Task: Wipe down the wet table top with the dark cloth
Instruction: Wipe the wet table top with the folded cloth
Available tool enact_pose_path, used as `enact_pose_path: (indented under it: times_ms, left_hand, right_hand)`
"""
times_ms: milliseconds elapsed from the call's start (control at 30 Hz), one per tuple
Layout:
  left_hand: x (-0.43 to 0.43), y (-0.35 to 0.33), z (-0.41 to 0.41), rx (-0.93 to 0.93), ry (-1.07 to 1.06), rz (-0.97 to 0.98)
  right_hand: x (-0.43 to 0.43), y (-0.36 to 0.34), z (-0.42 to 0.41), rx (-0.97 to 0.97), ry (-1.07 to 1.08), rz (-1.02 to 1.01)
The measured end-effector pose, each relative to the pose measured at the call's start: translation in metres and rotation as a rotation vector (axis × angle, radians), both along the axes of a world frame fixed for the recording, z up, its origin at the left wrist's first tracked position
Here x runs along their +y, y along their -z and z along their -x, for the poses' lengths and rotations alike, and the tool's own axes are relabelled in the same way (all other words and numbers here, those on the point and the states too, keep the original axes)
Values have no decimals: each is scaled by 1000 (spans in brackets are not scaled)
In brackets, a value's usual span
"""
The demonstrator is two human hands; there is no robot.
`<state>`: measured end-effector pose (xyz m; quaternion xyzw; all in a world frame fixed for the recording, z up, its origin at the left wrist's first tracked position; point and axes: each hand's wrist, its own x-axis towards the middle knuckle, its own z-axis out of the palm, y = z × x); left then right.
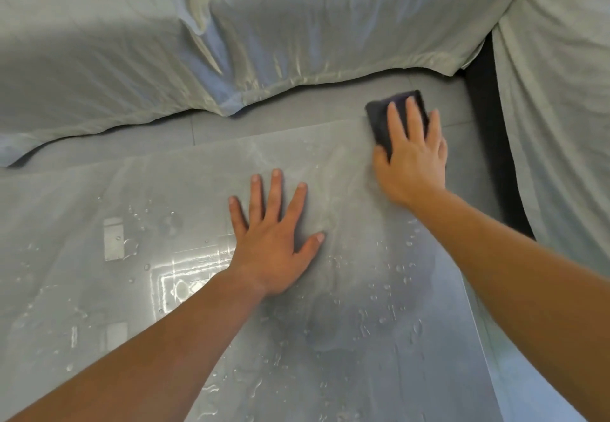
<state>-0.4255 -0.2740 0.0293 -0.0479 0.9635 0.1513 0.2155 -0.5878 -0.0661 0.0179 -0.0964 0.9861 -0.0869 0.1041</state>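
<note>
The glass table top (185, 197) is wet, with water drops and a shiny puddle near its left middle. A folded dark cloth (383, 114) lies at the table's far right corner. My right hand (412, 157) presses flat on the cloth with straight fingers; the cloth looks blurred. My left hand (274, 240) rests flat on the glass near the middle, fingers spread and holding nothing.
A sofa draped in pale grey-green fabric (231, 32) runs along the far side and on the right (561, 124). Grey floor tiles (297, 108) show between table and sofa. A dark gap (488, 124) sits at the sofa corner.
</note>
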Motion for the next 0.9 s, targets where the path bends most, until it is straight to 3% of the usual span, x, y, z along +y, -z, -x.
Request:
enact_pose_path:
  times_ms: [100, 267, 567, 700, 767, 900]
  left_hand:
    - [-2, 4, -1, 12, -1, -15]
    - [-3, 3, 0, -10, -2, -33]
    - [-10, 0, 1, -1, -25, -150]
    - [-21, -3, -11, 16, -18, -63]
    - [-20, -3, -22, 3, -11, 4]
    - [-20, 0, -27, -37, 2, -20]
  right_hand:
    - [-27, 2, 1, 25, 35, 4]
    - [-18, -2, -62, 43, -315, 35]
    - [-67, -1, -21, 46, -20, 27]
    - [-73, 0, -47, 68, -429, -7]
    - [-52, -4, -44, 31, -519, -16]
    - [-52, -4, -7, -18, -127, 8]
